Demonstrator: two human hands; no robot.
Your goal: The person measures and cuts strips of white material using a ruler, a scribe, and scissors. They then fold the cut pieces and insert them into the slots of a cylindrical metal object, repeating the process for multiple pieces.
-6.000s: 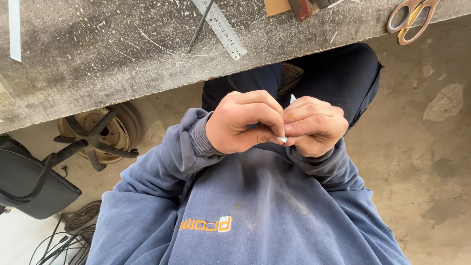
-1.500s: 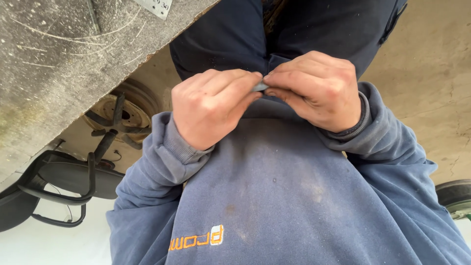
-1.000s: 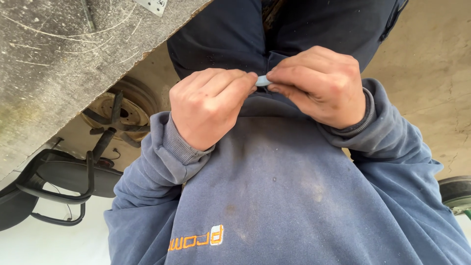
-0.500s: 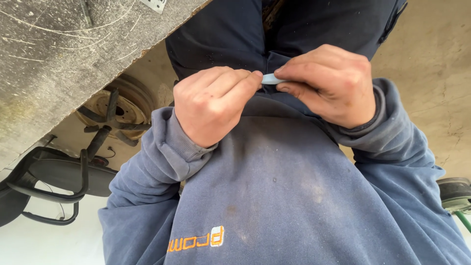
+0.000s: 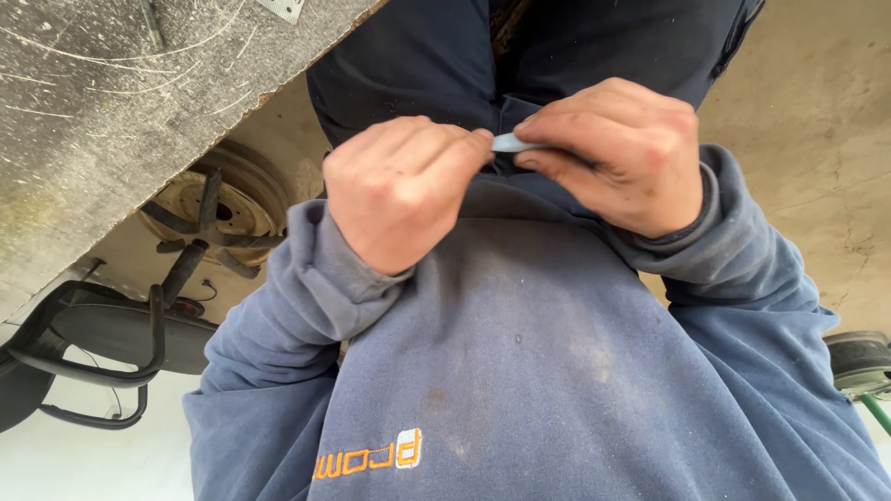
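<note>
Both hands are raised close together in front of my blue sweatshirt. My right hand (image 5: pixel 620 153) pinches a small pale blue piece (image 5: pixel 510 142) between thumb and fingers. My left hand (image 5: pixel 399 188) is curled into a loose fist, and its fingertips touch the other end of the same piece. Most of the piece is hidden between the fingers, so its shape is unclear. Dark trousers show behind the hands.
A scratched grey workbench top (image 5: pixel 111 111) fills the upper left. Below it stand a rusty wheel rim (image 5: pixel 218 209) and a black chair (image 5: pixel 93 343). A concrete floor (image 5: pixel 817 121) lies to the right, with a small dark wheel (image 5: pixel 858 362) at the right edge.
Over the last second the hands have drawn slightly apart, so more of the pale blue piece shows between them. The camera has tipped closer since six seconds ago.
</note>
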